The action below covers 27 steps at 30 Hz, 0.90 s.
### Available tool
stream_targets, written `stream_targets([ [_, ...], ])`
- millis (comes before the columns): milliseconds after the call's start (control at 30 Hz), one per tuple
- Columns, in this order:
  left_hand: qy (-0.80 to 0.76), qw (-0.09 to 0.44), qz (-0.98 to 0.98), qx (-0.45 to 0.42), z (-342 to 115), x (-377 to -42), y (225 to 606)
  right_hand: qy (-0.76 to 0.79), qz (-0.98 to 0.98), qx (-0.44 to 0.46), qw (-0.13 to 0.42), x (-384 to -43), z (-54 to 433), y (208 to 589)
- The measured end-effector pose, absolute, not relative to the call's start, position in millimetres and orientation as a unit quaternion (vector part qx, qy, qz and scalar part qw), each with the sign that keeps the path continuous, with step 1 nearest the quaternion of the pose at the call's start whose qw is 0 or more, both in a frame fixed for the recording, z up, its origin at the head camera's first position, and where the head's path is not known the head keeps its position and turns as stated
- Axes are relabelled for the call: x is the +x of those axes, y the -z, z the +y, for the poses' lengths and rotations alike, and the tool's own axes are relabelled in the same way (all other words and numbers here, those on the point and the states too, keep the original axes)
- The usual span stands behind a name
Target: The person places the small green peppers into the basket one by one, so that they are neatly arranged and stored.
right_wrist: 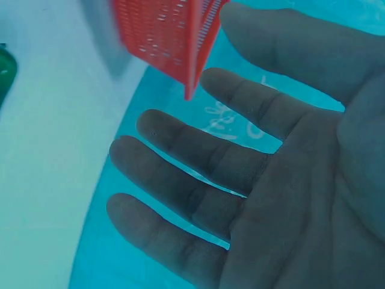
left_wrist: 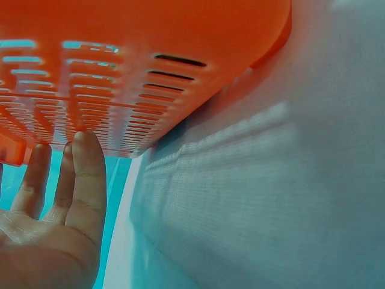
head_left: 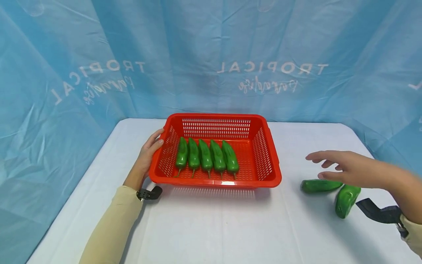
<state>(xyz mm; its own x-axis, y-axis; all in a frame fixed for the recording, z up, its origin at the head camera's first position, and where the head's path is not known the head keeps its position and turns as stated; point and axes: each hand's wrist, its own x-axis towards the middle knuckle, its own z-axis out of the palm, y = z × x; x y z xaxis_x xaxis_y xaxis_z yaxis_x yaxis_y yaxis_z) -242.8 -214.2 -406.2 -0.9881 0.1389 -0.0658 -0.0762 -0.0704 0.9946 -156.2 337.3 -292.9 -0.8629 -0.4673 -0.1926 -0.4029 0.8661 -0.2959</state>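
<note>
A red plastic basket [head_left: 214, 180] with slotted walls stands on the table. Several green peppers [head_left: 206, 156] lie in a row in its left part, stems towards the front. My left hand [head_left: 146, 154] rests against the basket's left side. In the left wrist view, its nearly straight fingers [left_wrist: 87, 174] touch the slotted wall; the thumb is out of that view. To the right, my right hand [head_left: 352, 168] hovers with fingers spread and holds nothing. Below it, one green pepper [head_left: 319, 186] lies sideways, and another pepper [head_left: 347, 201] lies at an angle beside it, partly hidden.
A white cloth [head_left: 224, 234] covers the table. Behind it and along both sides hangs a blue curtain [head_left: 204, 44] with mirrored lettering. Black straps [head_left: 150, 193] are on both wrists.
</note>
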Motion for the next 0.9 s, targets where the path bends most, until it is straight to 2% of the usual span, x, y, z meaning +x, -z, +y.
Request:
stream_targets([
  [167, -0.724, 0.075, 0.685, 0.019, -212, -243, 408, 0.111, 0.962, -0.211, 0.13, -148, 350, 312],
  [333, -0.724, 0.077, 0.686, 0.02, -213, -242, 407, 0.06, 0.971, -0.22, 0.073, -137, 371, 336],
  [433, -0.724, 0.074, 0.686, 0.021, -214, -242, 406, 0.039, 0.972, -0.224, 0.058, -132, 383, 346],
  [700, -0.726, 0.08, 0.682, 0.022, -214, -243, 408, 0.041, 0.976, -0.196, 0.088, -124, 397, 361],
  [900, -0.728, 0.082, 0.681, 0.02, -215, -242, 407, 0.009, 0.979, -0.191, 0.068, -118, 401, 377],
])
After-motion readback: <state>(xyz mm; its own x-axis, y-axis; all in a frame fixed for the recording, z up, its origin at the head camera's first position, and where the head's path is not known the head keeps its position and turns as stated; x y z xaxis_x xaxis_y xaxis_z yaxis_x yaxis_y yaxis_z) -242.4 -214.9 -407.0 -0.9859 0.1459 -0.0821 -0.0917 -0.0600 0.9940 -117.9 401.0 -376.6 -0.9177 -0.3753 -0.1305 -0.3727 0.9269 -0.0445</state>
